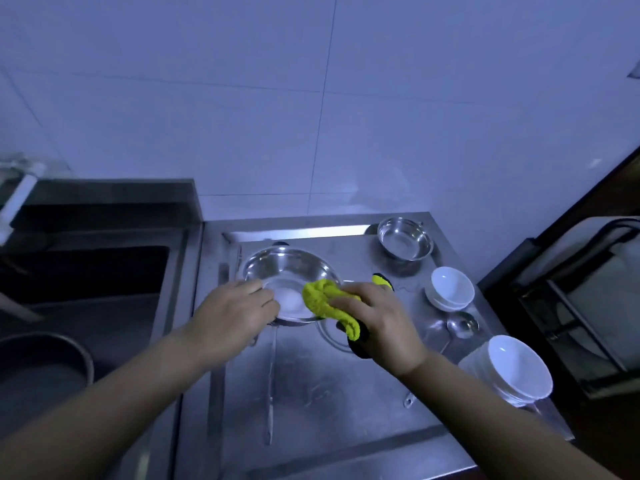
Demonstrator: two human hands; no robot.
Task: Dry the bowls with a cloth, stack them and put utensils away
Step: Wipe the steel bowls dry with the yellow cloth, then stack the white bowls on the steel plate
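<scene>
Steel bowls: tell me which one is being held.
The large steel bowl at the middle of the counter: the left hand grips its near rim. The small steel bowl at the back right stands untouched.

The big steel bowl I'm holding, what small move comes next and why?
Probably sweep the yellow cloth in the right hand down into the large steel bowl: the left hand grips its near rim, and the cloth sits only at the edge.
</scene>
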